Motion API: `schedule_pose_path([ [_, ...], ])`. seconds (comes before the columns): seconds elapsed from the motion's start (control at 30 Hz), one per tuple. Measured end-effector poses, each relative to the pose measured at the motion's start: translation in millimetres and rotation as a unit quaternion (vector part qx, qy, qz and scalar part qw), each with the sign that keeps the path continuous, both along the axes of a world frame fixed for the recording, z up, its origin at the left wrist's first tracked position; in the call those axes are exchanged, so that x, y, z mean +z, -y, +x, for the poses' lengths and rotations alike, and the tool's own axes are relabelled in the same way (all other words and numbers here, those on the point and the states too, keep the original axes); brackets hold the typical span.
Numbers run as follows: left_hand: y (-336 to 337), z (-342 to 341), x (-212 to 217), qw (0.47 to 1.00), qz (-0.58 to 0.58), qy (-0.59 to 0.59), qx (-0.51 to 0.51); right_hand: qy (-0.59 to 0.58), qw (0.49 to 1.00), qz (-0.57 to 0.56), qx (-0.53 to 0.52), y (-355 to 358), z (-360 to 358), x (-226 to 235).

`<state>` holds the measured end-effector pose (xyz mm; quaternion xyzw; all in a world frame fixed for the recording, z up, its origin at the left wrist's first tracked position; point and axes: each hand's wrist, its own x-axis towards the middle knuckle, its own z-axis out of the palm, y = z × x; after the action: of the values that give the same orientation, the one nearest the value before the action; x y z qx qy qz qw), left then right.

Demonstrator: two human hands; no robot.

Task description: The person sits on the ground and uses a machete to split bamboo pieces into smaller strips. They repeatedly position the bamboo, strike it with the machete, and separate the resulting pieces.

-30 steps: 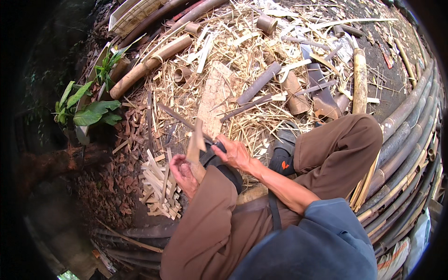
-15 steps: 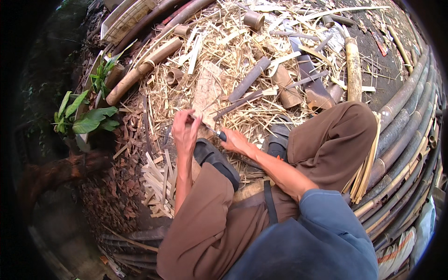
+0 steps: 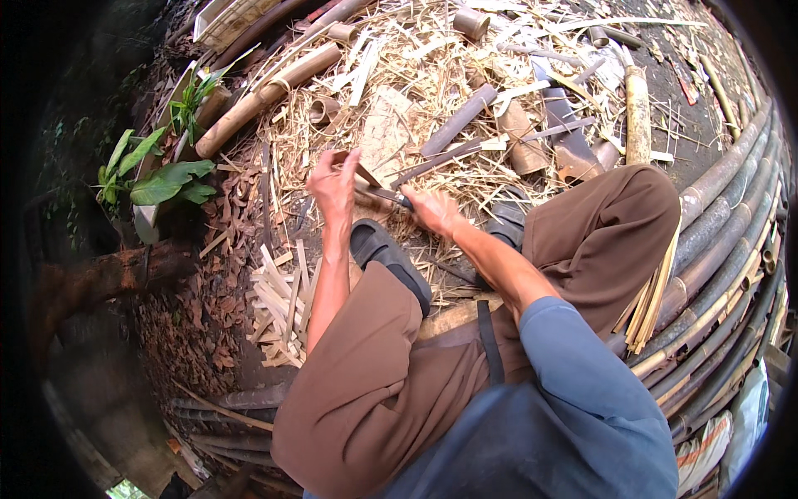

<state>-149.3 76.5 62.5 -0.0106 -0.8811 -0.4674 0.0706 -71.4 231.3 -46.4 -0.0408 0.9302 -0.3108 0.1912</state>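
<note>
My right hand [image 3: 434, 209] is closed round the dark handle of a knife [image 3: 382, 194], whose blade points left toward my other hand. Pinched in the raised fingers of my left hand [image 3: 332, 190] is a short, thin bamboo strip [image 3: 366, 175]. It slants down to the blade and appears to meet it; the exact contact is too small to make out. Both hands are just above my shoe [image 3: 384, 254], in front of a pale, worn wooden block [image 3: 387, 125]. A pile of short split bamboo pieces [image 3: 283, 303] lies left of my knee.
Shavings [image 3: 349, 125] cover the ground ahead, with bamboo tubes [image 3: 459, 131] and a broad saw-like blade [image 3: 569, 137] among them. Long bamboo poles [image 3: 715, 224] line the right side, beside a bundle of slim strips [image 3: 648, 308]. A leafy plant [image 3: 162, 183] grows at left.
Both hands have moved slightly away from my body and up. The strip in my left hand now shows more clearly, tilted against the knife. The whole view has shifted a little.
</note>
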Motion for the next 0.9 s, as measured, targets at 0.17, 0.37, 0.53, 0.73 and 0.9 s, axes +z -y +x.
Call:
schedule_pose_path([
  [0.17, -20, -5, -20, 0.997, 0.032, -0.061, -0.023, -0.090, 0.994, -0.050, 0.035, -8, 11, -11],
  [0.37, 64, -32, 6, 0.988, 0.099, 0.032, 0.117, -0.003, 0.982, -0.172, -0.081, 4, 77, 13],
  [0.53, 112, -23, 12, 0.977, 0.014, -0.059, 0.203, 0.010, 0.959, -0.217, -0.180, 3, 104, 0],
  [0.73, 91, 32, -17, 0.973, -0.124, -0.038, 0.193, 0.024, 0.961, -0.212, -0.176, 6, 95, 27],
  [0.9, 78, 56, -31, 0.969, -0.154, -0.012, 0.195, 0.043, 0.954, -0.278, -0.108, 30, 95, 51],
])
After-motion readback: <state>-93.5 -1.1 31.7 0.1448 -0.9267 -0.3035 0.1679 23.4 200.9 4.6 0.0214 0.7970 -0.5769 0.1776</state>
